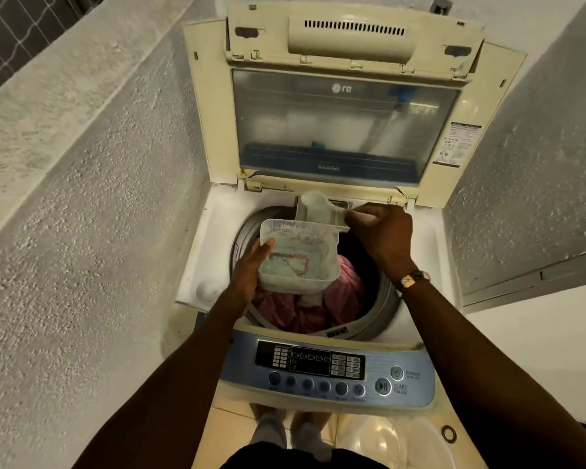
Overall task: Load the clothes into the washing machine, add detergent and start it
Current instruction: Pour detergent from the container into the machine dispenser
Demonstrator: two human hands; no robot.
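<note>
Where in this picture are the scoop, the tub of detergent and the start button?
scoop [313, 202]: head view, on its round bowl.
detergent tub [298, 255]: head view, on its translucent front wall.
start button [383, 386]: head view, on the round button's face, control panel's right end.

clothes [322, 306] in drum [386, 299], tub [298, 255] above

Dim, warm, yellowish indoor light falls on the cream top-loading washing machine [318, 198] — its drum interior sinks into deep shadow, faint reflections haze its raised glass lid [335, 126], and wide-angle distortion bends the walls either side — slightly soft throughout.
</note>
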